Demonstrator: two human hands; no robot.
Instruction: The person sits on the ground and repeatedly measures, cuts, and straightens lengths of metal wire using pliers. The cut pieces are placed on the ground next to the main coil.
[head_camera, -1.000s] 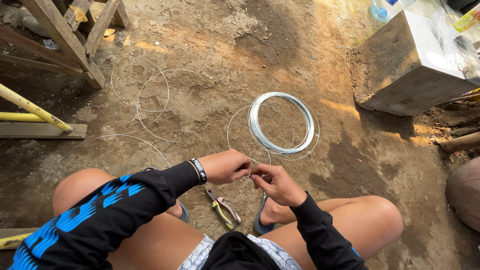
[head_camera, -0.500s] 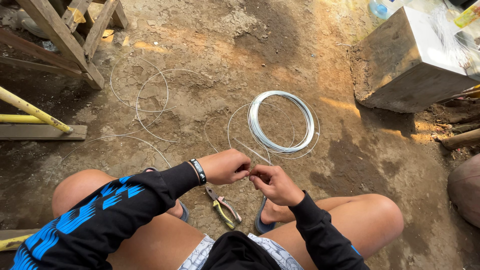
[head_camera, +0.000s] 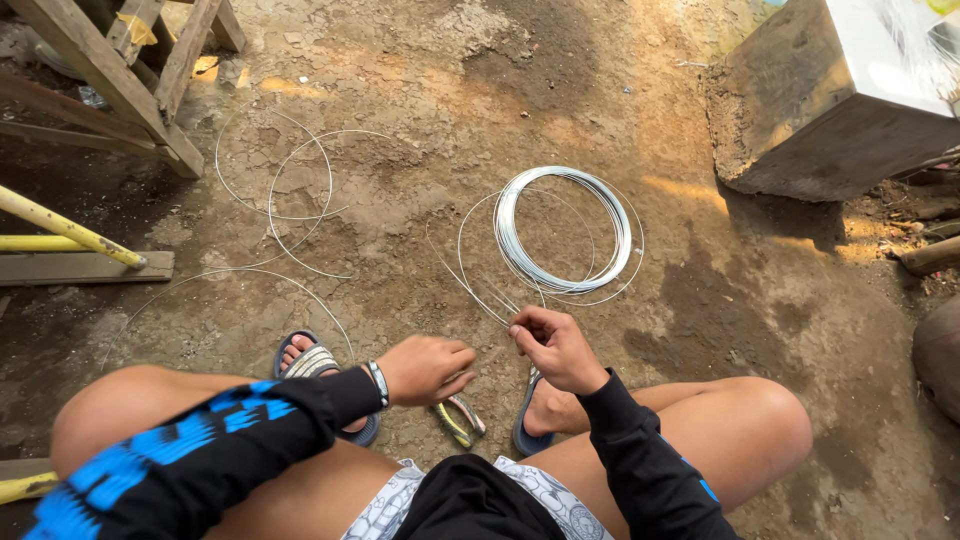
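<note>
Your right hand (head_camera: 556, 348) pinches a thin wire (head_camera: 478, 290) near the wire coil (head_camera: 566, 232), your left hand (head_camera: 428, 368) above the pliers (head_camera: 460, 420).

Concrete block (head_camera: 800, 130) top right, wooden frame (head_camera: 120, 70) & yellow pipes (head_camera: 60, 230) left.

The coil of wire (head_camera: 566, 232) is gleaming as bare, smooth, silvery metal, and the loose wire strands (head_camera: 285, 195) are showing the same thin metal sheen. The dirt ground (head_camera: 420, 90) is lying matt, dry and cracked. The wooden frame (head_camera: 120, 70) at its upper left corner is looking rough and weathered. The pliers' handles (head_camera: 458, 418) are wearing glossy plastic. The sleeves (head_camera: 250, 440) are showing as matt black cloth.
</note>
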